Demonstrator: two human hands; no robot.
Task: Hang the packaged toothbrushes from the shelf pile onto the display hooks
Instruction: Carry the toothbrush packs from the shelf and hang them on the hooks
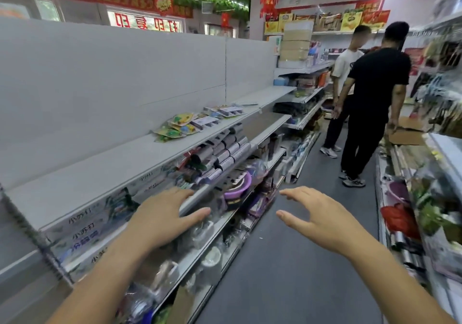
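1. Both forearms reach out from the bottom of the view. The left hand [162,213] hovers in front of the shelving with its fingers spread and nearly straight, holding nothing. The right hand [322,216] hangs over the aisle floor, fingers loosely extended, also empty.
2. The packaged toothbrushes [197,121] lie in a loose pile further along the upper shelf [100,173], close to the white back panel [112,73] and well apart from both hands.
3. The step in hand looks like the reach for that pile. Move closer along the aisle first, then pinch one pack by its card top so the hang hole stays free.
4. Lift packs off the top one at a time; they overlap, and a sideways drag could push others off the edge.
5. The display hooks cannot be made out. The back panel looks bare, and the hanging goods [440,93] on the right are too blurred to tell.
6. A person in black [375,78] and a person in a white shirt [346,63] stand in the aisle beyond the pile, with cardboard [407,133] beside them, narrowing the way.
7. Stacked boxes [85,226] and a purple basin [237,186] fill the lower shelves.
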